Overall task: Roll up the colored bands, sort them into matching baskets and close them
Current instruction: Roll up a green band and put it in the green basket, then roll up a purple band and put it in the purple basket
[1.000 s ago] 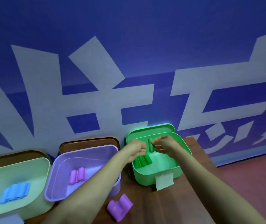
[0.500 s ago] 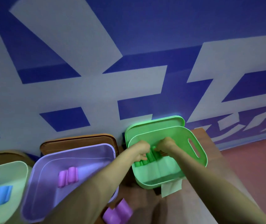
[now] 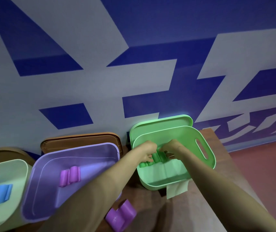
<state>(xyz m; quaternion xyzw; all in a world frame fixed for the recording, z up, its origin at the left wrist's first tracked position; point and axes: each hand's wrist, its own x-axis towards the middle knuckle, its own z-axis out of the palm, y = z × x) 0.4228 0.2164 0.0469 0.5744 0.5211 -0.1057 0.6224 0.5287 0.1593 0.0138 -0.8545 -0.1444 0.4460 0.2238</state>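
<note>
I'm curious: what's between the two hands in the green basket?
In the head view, green rolled bands lie between the left hand and right hand.

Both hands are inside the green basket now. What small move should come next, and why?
Probably let go of the green roll and lift both hands out. The left hand and right hand curl on it in the green basket, beside other green rolls; purple rolls wait on the table.

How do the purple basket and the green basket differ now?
The purple basket holds purple rolls, untouched; in the green basket the left hand and right hand hold green rolls. The purple basket has a brown lid, the green basket a green lid. Both stand open.
</note>
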